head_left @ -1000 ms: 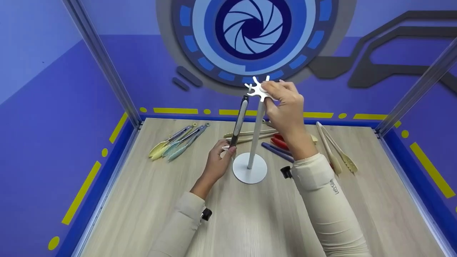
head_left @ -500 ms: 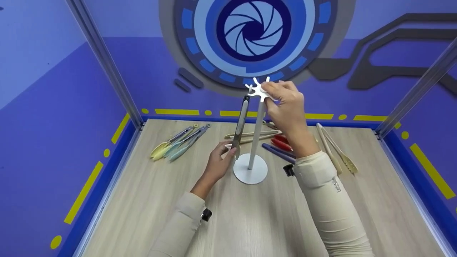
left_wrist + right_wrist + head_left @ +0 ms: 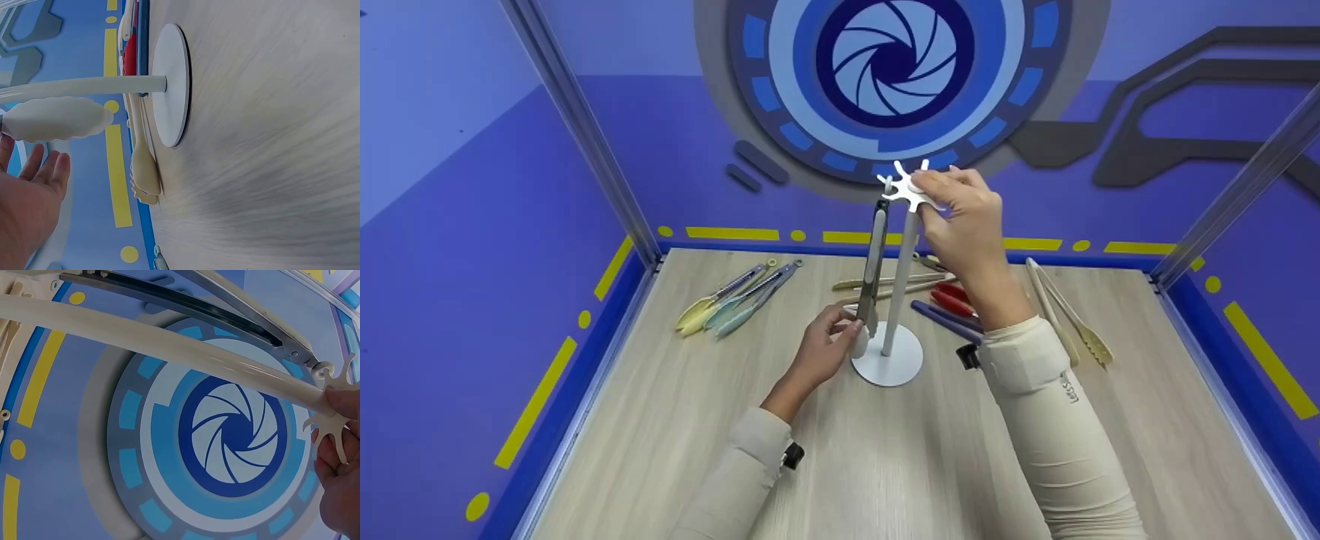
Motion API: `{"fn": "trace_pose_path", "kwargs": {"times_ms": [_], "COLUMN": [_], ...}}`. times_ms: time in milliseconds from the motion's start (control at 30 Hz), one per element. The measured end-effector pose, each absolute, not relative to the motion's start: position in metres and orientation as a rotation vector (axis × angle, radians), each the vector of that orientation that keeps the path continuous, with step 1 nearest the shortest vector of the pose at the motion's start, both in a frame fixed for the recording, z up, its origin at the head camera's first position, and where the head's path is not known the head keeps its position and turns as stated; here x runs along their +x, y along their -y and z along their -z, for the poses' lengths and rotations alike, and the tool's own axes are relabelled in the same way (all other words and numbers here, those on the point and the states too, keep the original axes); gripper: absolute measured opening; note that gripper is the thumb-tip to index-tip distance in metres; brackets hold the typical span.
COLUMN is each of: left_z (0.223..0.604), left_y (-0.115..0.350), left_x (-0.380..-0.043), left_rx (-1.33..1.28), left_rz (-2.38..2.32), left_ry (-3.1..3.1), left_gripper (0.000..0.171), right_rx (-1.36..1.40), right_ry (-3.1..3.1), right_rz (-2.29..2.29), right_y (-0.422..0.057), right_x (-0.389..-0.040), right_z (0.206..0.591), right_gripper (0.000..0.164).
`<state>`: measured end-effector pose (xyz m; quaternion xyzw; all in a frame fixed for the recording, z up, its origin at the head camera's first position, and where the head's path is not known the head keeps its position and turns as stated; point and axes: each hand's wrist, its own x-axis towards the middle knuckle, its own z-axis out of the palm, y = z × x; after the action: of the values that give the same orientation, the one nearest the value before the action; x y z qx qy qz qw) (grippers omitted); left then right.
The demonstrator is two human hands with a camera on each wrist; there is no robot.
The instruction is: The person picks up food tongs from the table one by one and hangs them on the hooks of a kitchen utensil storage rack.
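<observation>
Tongs (image 3: 874,262) with grey handles and pale scalloped heads (image 3: 59,119) hang by their end ring (image 3: 322,370) from one arm of a white star-shaped hook top. They run roughly parallel to the white stand's pole (image 3: 901,285). My left hand (image 3: 826,346) is at their lower part, fingertips right at the edge. In the left wrist view several fingers of the left hand (image 3: 34,202) are extended apart, the thumb hidden. My right hand (image 3: 964,221) pinches the hook top (image 3: 901,184) near its centre. The stand's round base (image 3: 904,367) rests on the table.
Yellow tongs (image 3: 701,311) and blue-green tongs (image 3: 742,311) lie at the back left. Behind the stand are beige tongs (image 3: 847,285), red-headed tongs (image 3: 951,301) and dark blue tongs (image 3: 945,321). Wooden-looking tongs (image 3: 1084,330) lie to the right. Blue panels enclose the table.
The lower end of the tongs has swung right, closer to the pole. My left fingers have loosened and shifted slightly right. The right hand stays on the hook top.
</observation>
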<state>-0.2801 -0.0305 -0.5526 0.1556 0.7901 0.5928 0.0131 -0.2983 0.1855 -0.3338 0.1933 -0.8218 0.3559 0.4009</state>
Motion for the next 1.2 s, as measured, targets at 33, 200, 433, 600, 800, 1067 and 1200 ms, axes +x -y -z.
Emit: {"fn": "trace_pose_path", "kwargs": {"times_ms": [33, 200, 433, 600, 800, 1067, 1200], "left_z": [0.553, 0.557, 0.559, 0.564, 0.568, 0.573, 0.577], "left_y": [0.03, 0.031, 0.034, 0.037, 0.043, 0.057, 0.063], "left_x": [-0.28, -0.28, -0.278, -0.276, -0.275, -0.271, -0.268], "left_rx": [0.491, 0.526, 0.503, 0.471, 0.426, 0.369, 0.329], "left_rz": [-1.849, -1.874, -1.852, -1.869, -1.88, -1.882, -1.879], "left_ry": [-2.456, -2.421, -2.384, -2.371, -2.371, -2.44, -2.457], "left_gripper": [0.025, 0.026, 0.035, 0.033, 0.031, 0.032, 0.031], "right_rx": [0.491, 0.498, 0.486, 0.483, 0.487, 0.506, 0.51], "right_ry": [2.075, 2.072, 2.1, 2.111, 2.106, 2.109, 2.098], "right_rz": [-0.893, -0.861, -0.836, -0.825, -0.815, -0.783, -0.788], "right_y": [-0.186, -0.188, -0.188, -0.188, -0.187, -0.187, -0.188], "right_x": [-0.298, -0.3, -0.299, -0.299, -0.298, -0.299, -0.3], "right_z": [0.334, 0.334, 0.331, 0.332, 0.331, 0.331, 0.33], "right_gripper": [0.023, 0.022, 0.021, 0.021, 0.021, 0.021, 0.022]}}
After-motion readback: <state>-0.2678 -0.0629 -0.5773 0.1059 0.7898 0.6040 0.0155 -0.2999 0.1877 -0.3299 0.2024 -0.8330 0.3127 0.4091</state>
